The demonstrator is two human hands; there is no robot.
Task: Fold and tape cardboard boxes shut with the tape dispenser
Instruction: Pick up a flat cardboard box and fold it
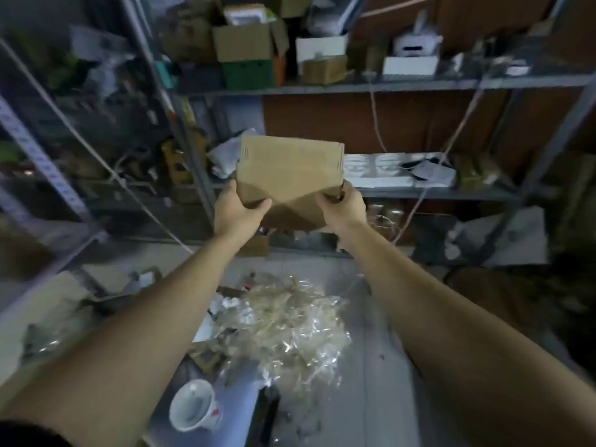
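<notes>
Brown cardboard box (290,175), looking flat, is held up in front of the shelf (322,87), above the tabletop (380,317) | left grip (237,209) grasps its lower left edge, thumb on front | right grip (343,206) grasps its lower right edge | crumpled film (290,324) and white cup (193,404) lie on tabletop

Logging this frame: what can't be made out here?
Head view:
Tape dispenser: none recognisable; dim, blurred clutter on the table.
Flat brown cardboard box: lower corners covered by the gripping left hand and right hand; far face turned away.
Whatever lies under the crumpled clear plastic heap: hidden by it.
Items on the grey metal shelves: blurred.
</notes>
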